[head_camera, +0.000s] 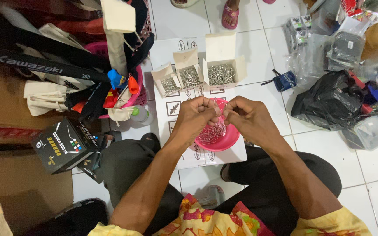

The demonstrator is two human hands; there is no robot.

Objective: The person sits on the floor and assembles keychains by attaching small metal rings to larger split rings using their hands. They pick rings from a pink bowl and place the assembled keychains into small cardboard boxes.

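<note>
While both hands meet right above the pink bowl [217, 137], a slip could drop the wire clips [217, 107] past its rim onto the floor. Left hand [195, 116] and right hand [246, 116] face knuckles-up, fingers pinched narrow on the clips; three open boxes [220, 73] sit behind the bowl.

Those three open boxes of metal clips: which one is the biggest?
The right-hand box. It is wider and taller-lidded than the middle box and the small left box, and it lies nearest the black bag.
</note>
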